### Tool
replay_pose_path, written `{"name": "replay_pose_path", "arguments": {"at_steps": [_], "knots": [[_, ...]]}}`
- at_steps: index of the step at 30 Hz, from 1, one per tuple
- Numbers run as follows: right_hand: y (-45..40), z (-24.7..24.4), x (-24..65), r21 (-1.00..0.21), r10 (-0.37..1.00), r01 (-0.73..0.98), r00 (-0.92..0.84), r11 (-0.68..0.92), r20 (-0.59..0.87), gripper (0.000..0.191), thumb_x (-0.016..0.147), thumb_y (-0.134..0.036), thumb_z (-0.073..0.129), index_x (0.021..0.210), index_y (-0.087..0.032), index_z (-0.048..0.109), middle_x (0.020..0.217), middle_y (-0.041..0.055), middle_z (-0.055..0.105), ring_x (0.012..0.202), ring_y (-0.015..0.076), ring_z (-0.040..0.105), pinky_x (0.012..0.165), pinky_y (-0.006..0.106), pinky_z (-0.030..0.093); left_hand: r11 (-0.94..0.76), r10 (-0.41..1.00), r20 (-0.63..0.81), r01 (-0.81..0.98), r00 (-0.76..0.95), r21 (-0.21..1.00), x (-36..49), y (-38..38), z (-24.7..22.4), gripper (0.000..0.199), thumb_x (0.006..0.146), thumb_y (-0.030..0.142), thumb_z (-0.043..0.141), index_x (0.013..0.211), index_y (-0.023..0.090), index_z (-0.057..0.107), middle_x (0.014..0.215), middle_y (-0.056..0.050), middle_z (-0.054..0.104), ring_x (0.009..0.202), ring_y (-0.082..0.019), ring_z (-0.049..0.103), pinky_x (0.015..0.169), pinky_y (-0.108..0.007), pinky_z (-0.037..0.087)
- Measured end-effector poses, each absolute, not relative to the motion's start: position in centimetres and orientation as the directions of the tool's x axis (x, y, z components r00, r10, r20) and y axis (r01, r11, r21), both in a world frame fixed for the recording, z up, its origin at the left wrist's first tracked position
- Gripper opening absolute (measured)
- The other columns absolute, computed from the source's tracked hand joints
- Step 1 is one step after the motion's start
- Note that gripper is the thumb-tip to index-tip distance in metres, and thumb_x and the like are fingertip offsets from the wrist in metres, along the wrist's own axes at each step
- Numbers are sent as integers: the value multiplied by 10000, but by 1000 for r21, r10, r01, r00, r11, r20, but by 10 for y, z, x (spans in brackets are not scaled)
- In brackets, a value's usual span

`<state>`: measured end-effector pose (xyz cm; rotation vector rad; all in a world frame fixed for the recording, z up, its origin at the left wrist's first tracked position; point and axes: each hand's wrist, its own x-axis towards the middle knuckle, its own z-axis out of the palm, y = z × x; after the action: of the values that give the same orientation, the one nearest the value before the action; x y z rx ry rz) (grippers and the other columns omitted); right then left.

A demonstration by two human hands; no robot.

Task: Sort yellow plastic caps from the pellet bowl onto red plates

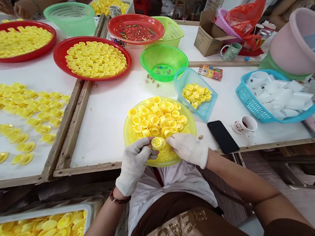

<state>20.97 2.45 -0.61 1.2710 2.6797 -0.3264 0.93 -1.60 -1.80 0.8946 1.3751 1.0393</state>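
Observation:
My left hand, in a white glove with bare fingertips, pinches a small yellow plastic cup by its left side. The cup's open mouth faces me, and small yellow bits show inside it. Close on its right, my gloved right hand has its fingers drawn together; what lies between the fingertips is hidden. Both hands are over the near part of a round yellow basin. In the basin, a heap of similar yellow cups rests on a layer of small yellow pellets.
A blue scoop with yellow pieces and a black phone lie right of the basin. Beyond are a mug and a blue basket of white pieces. Red trays and a green bowl stand behind.

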Motion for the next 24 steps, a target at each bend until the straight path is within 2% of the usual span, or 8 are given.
{"name": "replay_pose_path", "arguments": {"at_steps": [4, 8, 10, 14, 17, 19, 21, 24], "knots": [[35, -12, 216, -283, 699, 709, -699, 647, -153, 133, 905, -79, 522, 954, -164, 612, 931, 72, 685, 835, 185, 631, 740, 284, 460, 315, 944, -317, -37, -92, 948, 9, -18, -21, 372, 742, 317, 662, 1042, 104, 720, 786, -50, 746, 643, -197, 733, 652, -325, 651], [36, 0, 218, -538, 700, 561, -709, 630, 80, 98, 918, -118, 525, 937, -177, 602, 906, 31, 676, 854, 155, 626, 809, 269, 480, 327, 941, -329, -35, -83, 944, 11, -19, -19, 364, 741, 319, 661, 1025, 98, 714, 760, -58, 750, 650, -203, 738, 652, -310, 645], [34, 8, 216, -592, 693, 489, -700, 641, 172, 118, 936, -145, 525, 1001, -181, 617, 958, 42, 692, 900, 167, 638, 839, 290, 497, 328, 942, -329, -22, -62, 944, 13, -19, -18, 312, 741, 312, 653, 964, 102, 713, 728, -55, 741, 654, -204, 738, 656, -302, 642], [30, 13, 215, -573, 717, 505, -659, 646, 228, 271, 957, -133, 507, 1206, -178, 605, 1023, 69, 699, 977, 197, 646, 902, 337, 508, 355, 934, -357, -51, -30, 933, 18, -16, -17, 270, 728, 304, 649, 920, 120, 699, 731, -40, 733, 668, -203, 739, 674, -309, 641], [29, 9, 217, -540, 746, 569, -641, 620, 181, 273, 944, -177, 571, 1214, -168, 605, 1008, 74, 690, 957, 211, 643, 878, 346, 519, 347, 937, -348, -65, -4, 936, 18, -15, -19, 263, 753, 309, 624, 936, 133, 692, 749, -32, 730, 662, -189, 729, 673, -301, 631], [26, 5, 216, -527, 734, 576, -664, 624, 143, 229, 945, -207, 589, 1169, -172, 613, 1043, 82, 690, 985, 221, 642, 879, 350, 522, 276, 960, -276, -7, 44, 961, 17, -16, -19, 233, 790, 306, 588, 910, 139, 698, 763, -37, 726, 681, -181, 718, 689, -296, 619], [22, -2, 214, -522, 718, 561, -679, 642, 153, 188, 954, -197, 570, 1136, -176, 614, 1071, 89, 694, 1011, 226, 649, 889, 352, 526, 154, 983, -163, 112, 83, 982, 15, -20, -18, 243, 817, 301, 581, 942, 138, 712, 861, -63, 741, 778, -198, 717, 759, -319, 611], [19, -12, 211, -500, 699, 529, -670, 685, 249, 203, 956, -198, 556, 1153, -173, 600, 1070, 106, 703, 998, 242, 670, 876, 369, 544, -51, 998, 39, 313, 43, 948, 12, -29, -14, 402, 806, 323, 675, 1156, 126, 687, 1137, -127, 721, 1016, -251, 690, 948, -378, 565]]}}
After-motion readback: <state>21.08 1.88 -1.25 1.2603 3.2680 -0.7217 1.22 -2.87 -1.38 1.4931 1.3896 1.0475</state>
